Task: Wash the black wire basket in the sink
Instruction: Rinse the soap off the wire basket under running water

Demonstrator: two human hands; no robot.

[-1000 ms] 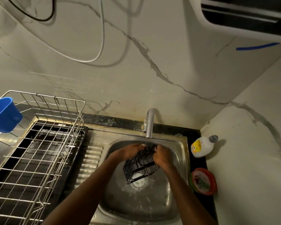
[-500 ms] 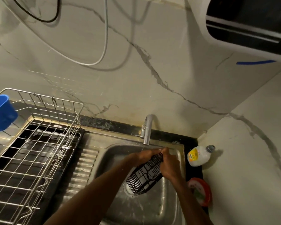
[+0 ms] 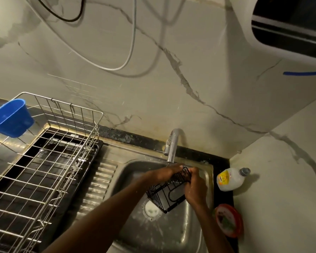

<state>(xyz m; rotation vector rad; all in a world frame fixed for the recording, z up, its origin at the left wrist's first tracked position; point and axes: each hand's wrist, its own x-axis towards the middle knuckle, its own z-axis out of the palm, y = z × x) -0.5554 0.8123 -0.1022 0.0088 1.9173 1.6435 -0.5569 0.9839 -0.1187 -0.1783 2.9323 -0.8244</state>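
Basket [image 3: 169, 193] gripped btwn L hand [image 3: 167, 173] & R hand [image 3: 196, 189].

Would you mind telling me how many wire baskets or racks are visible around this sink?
2. The black wire basket is held by both hands over the sink beneath the tap. The larger metal dish rack stands on the drainboard left of the sink. None appear hidden.

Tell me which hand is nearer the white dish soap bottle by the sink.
Right. The right hand grips the black wire basket on the side facing the white bottle, which lies on the counter just beyond the sink rim. The left hand holds the basket's far side, under the tap.
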